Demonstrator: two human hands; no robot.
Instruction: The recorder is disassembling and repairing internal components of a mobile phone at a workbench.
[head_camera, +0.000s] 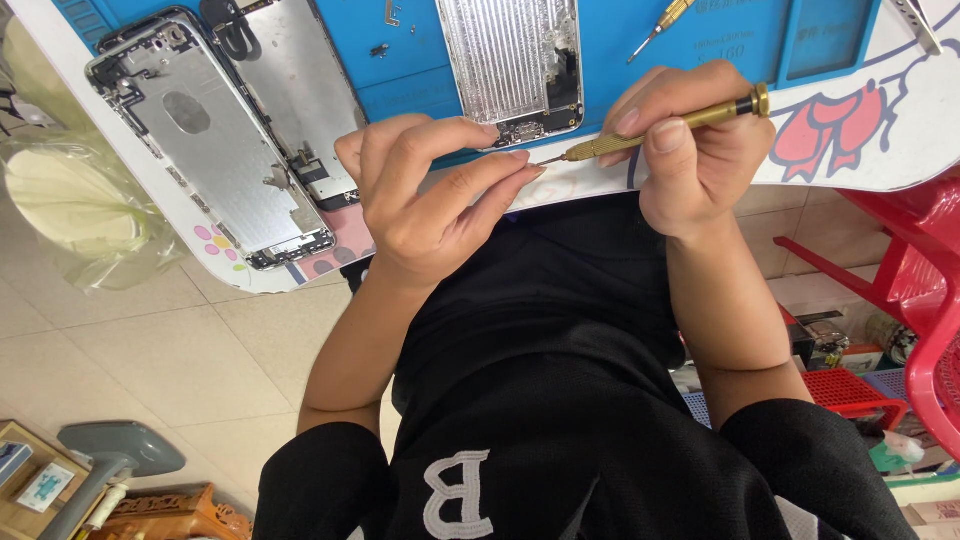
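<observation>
Brass screwdriver (660, 125) — right hand (690, 150) grips it — left hand (430, 195) pinches tip.

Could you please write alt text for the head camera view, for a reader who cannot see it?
A person's right hand holds a slim brass-coloured precision screwdriver, its tip meeting the pinched fingertips of the left hand at the edge of a white table. Three opened silver metal phone housings lie on the table and its blue work mat.
</observation>
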